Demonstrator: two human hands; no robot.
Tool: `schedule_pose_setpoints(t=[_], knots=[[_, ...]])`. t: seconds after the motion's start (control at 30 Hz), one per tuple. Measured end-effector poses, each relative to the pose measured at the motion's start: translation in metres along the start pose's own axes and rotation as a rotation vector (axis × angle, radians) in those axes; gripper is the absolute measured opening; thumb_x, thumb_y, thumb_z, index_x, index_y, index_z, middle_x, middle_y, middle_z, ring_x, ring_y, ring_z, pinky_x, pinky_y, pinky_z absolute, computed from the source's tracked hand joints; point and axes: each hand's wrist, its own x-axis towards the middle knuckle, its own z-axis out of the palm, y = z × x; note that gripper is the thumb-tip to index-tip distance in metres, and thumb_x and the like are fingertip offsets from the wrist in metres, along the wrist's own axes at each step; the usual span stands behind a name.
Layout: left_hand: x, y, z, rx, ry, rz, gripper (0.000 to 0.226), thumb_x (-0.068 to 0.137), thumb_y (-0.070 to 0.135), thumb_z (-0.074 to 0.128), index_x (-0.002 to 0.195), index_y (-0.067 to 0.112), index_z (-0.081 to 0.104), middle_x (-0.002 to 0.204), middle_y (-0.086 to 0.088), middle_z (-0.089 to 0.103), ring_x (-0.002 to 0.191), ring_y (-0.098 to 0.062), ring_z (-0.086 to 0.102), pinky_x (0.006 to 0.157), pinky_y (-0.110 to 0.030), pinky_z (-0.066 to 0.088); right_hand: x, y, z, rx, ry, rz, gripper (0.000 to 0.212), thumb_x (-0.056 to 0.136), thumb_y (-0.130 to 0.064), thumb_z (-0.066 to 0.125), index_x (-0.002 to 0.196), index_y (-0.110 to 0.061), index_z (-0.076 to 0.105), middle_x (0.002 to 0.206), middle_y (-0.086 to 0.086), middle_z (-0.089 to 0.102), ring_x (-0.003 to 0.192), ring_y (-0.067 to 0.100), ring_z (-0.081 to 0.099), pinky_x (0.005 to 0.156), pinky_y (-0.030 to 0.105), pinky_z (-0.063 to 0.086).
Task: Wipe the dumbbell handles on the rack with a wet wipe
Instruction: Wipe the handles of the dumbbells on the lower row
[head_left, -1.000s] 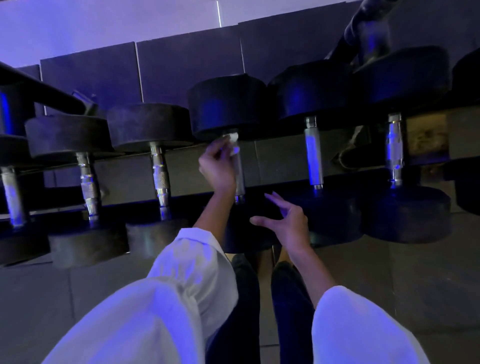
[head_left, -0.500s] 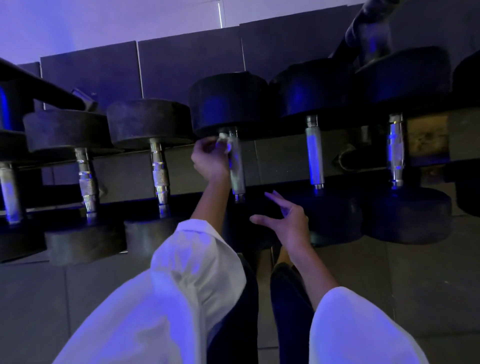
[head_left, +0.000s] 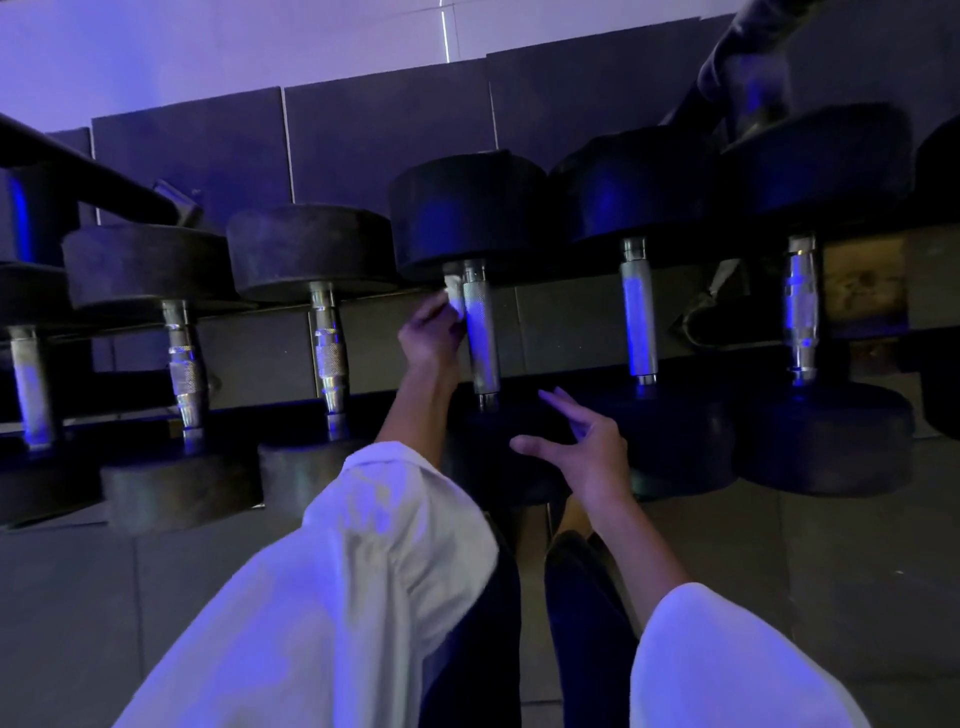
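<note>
Several black dumbbells with metal handles lie side by side on a low rack (head_left: 597, 374). My left hand (head_left: 431, 338) holds a white wet wipe (head_left: 454, 301) against the upper left side of the middle dumbbell's handle (head_left: 480, 338), just under its far head. My right hand (head_left: 576, 441) hovers with fingers spread and relaxed over that dumbbell's near head (head_left: 498, 457), holding nothing. White sleeves cover both forearms.
More handles stand to the left (head_left: 330, 358) and to the right (head_left: 639, 317), (head_left: 802, 306). A dark tiled wall (head_left: 384, 135) rises behind the rack. My dark-trousered legs (head_left: 582, 623) and grey floor tiles (head_left: 857, 571) fill the foreground.
My left hand with the wipe has slid from the handle's front round to its left side, baring the metal. My right hand has stayed in place.
</note>
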Motion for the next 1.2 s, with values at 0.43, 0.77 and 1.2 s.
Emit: schedule_pose_setpoints(t=[0.43, 0.77, 1.2], knots=[[-0.030, 0.021, -0.032, 0.869, -0.264, 0.417, 0.020, 0.078, 0.007, 0.069, 0.097, 0.011, 0.071, 0.085, -0.003, 0.068, 0.077, -0.008, 0.059, 0.069, -0.016, 0.045, -0.010, 0.001, 0.008, -0.163, 0.018, -0.011, 0.062, 0.075, -0.014, 0.075, 0.132, -0.013, 0.050, 0.146, 0.001, 0.039, 0.133, 0.015, 0.039, 0.103, 0.020, 0.027], [-0.137, 0.057, -0.069, 0.646, -0.423, 0.215, 0.009, 0.083, 0.000, 0.064, 0.090, 0.005, 0.067, 0.068, 0.005, 0.067, 0.056, 0.007, 0.057, 0.056, -0.016, 0.044, -0.094, -0.068, -0.011, -0.174, 0.069, -0.014, 0.025, 0.086, -0.012, 0.063, 0.108, -0.002, 0.066, 0.107, 0.012, 0.068, 0.102, 0.019, 0.062, 0.073, 0.012, 0.042], [-0.191, 0.051, -0.036, 0.519, -0.431, 0.155, 0.011, 0.082, 0.000, 0.064, 0.082, 0.011, 0.067, 0.062, 0.008, 0.069, 0.065, -0.007, 0.061, 0.061, -0.019, 0.049, -0.115, -0.088, -0.086, -0.178, 0.053, -0.058, 0.027, 0.087, -0.018, 0.063, 0.110, -0.005, 0.066, 0.107, 0.010, 0.068, 0.093, 0.009, 0.058, 0.076, 0.014, 0.042]])
